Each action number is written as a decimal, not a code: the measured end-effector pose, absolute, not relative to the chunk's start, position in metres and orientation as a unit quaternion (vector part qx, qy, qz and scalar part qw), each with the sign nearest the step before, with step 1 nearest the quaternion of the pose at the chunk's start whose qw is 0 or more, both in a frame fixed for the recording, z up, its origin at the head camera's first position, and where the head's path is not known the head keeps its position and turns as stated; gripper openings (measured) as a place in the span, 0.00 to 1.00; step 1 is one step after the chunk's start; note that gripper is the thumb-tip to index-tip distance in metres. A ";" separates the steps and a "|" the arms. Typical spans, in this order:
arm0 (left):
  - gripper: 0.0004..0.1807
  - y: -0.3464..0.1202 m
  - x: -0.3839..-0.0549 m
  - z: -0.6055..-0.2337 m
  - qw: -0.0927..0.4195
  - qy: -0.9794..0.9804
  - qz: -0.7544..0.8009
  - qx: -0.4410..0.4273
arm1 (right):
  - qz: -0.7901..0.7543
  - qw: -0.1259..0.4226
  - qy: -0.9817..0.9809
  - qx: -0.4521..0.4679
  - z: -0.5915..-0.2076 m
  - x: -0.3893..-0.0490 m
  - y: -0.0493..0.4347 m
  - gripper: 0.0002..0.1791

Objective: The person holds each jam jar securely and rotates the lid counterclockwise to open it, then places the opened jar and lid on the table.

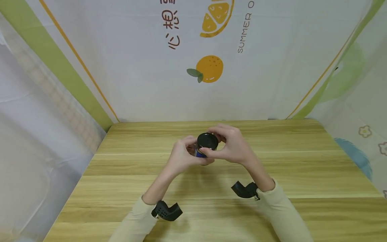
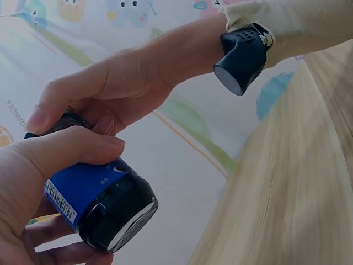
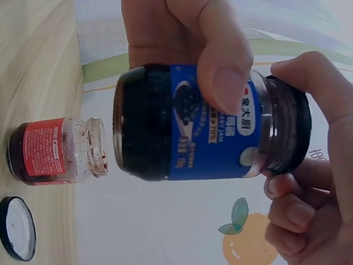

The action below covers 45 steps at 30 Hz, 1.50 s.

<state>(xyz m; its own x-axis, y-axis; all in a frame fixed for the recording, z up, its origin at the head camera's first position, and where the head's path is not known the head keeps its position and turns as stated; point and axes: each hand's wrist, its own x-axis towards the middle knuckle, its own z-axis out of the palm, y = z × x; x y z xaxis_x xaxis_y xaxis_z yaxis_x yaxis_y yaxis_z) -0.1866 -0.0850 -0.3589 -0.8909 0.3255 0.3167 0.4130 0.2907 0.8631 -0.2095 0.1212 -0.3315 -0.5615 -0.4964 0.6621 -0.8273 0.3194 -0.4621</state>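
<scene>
Jar (image 3: 193, 146) lettered "JAM", left grip (image 1: 182, 155) curled round it, right grip (image 1: 230, 144) pinching lid (image 1: 207, 140)

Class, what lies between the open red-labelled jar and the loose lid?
Nothing: the right wrist view shows only bare tabletop between the red-labelled jar and loose lid.

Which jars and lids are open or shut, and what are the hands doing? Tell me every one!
Blue-labelled jar: held up off the table, lid on.
Its black lid: on the jar; how tight, I can't tell.
Red-labelled jar: open, upright, glass smeared inside.
Loose lid: off, lying on the table.
Left hand: holding the blue-labelled jar.
Right hand: gripping the black lid.
</scene>
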 end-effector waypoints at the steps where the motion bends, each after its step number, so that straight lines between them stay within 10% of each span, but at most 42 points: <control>1: 0.17 -0.085 -0.187 -0.359 0.040 -0.802 -0.549 -0.232 | 0.407 0.205 -0.784 0.422 -0.332 -0.210 0.122 0.19; 14: 0.16 -0.081 -0.188 -0.357 -0.017 -0.774 -0.579 -0.255 | 0.441 0.207 -0.751 0.446 -0.337 -0.214 0.126 0.16; 27: 0.19 -0.083 -0.183 -0.350 -0.077 -0.744 -0.603 -0.278 | 0.482 0.089 -0.723 0.487 -0.325 -0.207 0.137 0.20; 38: 0.20 -0.083 -0.182 -0.350 -0.001 -0.778 -0.563 -0.279 | 0.418 0.111 -0.769 0.470 -0.317 -0.205 0.145 0.35; 45: 0.17 -0.080 -0.182 -0.352 0.057 -0.790 -0.549 -0.267 | 0.403 0.133 -0.801 0.422 -0.317 -0.200 0.140 0.28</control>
<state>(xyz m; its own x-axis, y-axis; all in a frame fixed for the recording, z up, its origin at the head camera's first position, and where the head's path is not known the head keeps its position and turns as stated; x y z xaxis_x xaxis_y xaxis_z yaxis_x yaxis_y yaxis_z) -0.1815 -0.0802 -0.3518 -0.8514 0.3592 0.3821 0.4833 0.2545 0.8376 -0.1998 0.1399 -0.3166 -0.6079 -0.5691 0.5537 -0.7837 0.3181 -0.5335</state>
